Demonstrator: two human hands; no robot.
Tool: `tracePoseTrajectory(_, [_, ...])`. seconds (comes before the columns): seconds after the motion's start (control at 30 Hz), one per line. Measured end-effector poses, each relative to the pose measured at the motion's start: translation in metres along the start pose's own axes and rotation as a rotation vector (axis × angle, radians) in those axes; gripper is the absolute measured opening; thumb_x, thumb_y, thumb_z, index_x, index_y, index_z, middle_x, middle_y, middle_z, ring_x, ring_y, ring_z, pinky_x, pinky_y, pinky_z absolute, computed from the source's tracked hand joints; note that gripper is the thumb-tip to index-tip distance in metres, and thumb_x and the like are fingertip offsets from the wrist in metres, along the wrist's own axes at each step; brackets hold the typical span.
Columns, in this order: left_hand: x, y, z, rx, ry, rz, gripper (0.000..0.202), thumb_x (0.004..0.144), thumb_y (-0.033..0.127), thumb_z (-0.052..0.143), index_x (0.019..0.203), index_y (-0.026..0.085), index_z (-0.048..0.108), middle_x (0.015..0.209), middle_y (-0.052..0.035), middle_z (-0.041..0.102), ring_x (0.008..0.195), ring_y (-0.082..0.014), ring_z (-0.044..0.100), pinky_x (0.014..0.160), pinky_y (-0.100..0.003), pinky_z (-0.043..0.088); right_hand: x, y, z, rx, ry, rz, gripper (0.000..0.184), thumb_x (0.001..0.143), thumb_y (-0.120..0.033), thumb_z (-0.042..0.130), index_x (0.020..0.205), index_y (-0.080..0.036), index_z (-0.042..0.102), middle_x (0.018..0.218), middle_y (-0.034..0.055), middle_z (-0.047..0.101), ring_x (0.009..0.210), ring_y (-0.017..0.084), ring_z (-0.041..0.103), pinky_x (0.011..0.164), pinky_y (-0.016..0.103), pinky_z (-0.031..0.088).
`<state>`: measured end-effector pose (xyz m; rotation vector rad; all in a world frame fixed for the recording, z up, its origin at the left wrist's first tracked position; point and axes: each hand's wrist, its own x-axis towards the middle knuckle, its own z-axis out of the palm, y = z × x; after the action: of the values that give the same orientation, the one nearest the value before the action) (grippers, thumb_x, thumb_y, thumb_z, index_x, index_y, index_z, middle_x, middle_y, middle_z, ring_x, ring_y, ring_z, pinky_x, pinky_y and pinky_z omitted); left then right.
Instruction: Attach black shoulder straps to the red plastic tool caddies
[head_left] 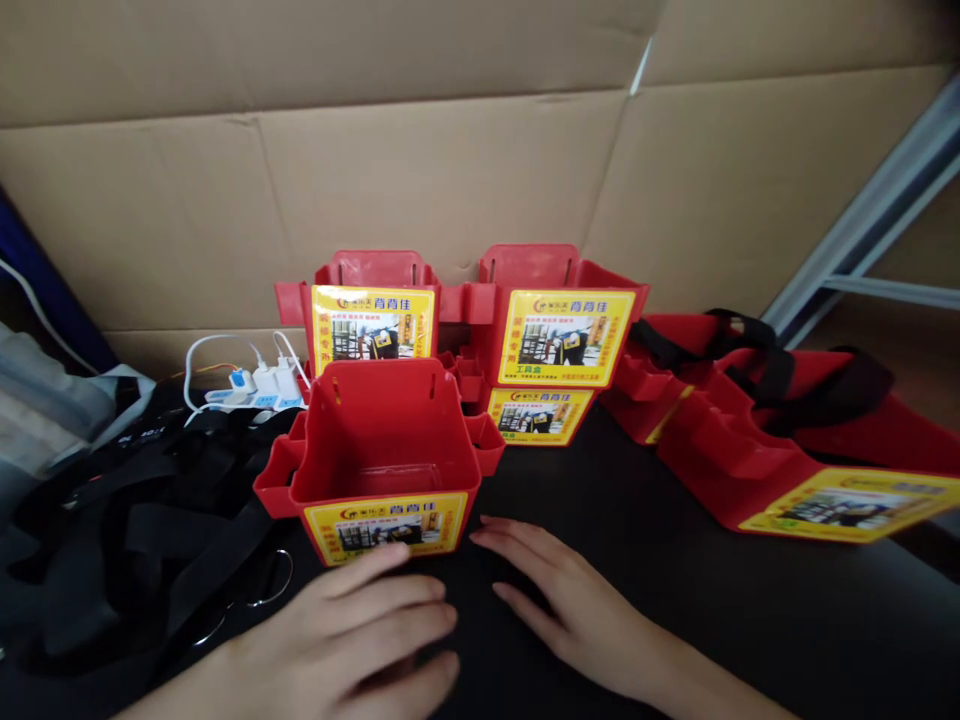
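Observation:
A red plastic tool box with a yellow printed label stands upright in front of me, its open top showing a bare inside. My left hand is at its front, fingers spread, the index finger overlapping the label's lower edge; whether it touches I cannot tell. Close to the box's lower right corner, my right hand hovers at or just over the black table with its fingers stretched out. Neither hand holds anything.
Behind stand more red tool boxes, some stacked. To the right are red boxes with black straps. Black webbing straps with metal rings lie left, near white chargers. Cardboard walls the back; a metal frame rises right.

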<state>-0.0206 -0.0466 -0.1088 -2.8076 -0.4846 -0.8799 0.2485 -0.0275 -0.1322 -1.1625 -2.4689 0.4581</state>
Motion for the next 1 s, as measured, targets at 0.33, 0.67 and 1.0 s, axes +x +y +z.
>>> tracePoseTrajectory(0.33, [-0.024,-0.044,-0.023,-0.124,0.341,-0.931,0.035,0.087,0.035,0.046,0.120,0.026,0.047,0.140,-0.0058,0.038,0.129,-0.0261,0.037,0.100,-0.043,0.041,0.035,0.010,-0.049,-0.043,0.387,-0.097,0.057,0.086,-0.029,0.051,0.137,-0.029,0.027,0.143,0.0069,0.031,0.132,0.022,0.030,0.107,0.044,0.031])
tracePoseTrajectory(0.67, [0.008,-0.014,-0.006,-0.225,0.121,-0.694,0.038,0.087,0.034,0.046,0.124,0.023,0.042,0.145,-0.0101,0.028,0.131,-0.0263,0.033,0.104,-0.044,0.036,0.004,0.032,-0.070,-0.021,0.530,-0.229,0.042,0.087,-0.029,0.044,0.128,-0.030,0.038,0.108,0.0087,0.050,0.093,0.022,0.054,0.080,0.037,0.048])
tracePoseTrajectory(1.0, [-0.026,-0.088,-0.049,0.160,-0.167,-0.717,0.034,0.084,0.013,0.035,0.110,0.017,0.057,0.119,-0.0107,0.056,0.106,-0.0226,0.058,0.096,-0.041,0.044,0.001,0.030,-0.059,0.116,0.649,-0.206,0.030,0.088,-0.034,0.037,0.113,-0.033,0.053,0.098,0.0077,0.053,0.090,0.025,0.054,0.077,0.038,0.044])
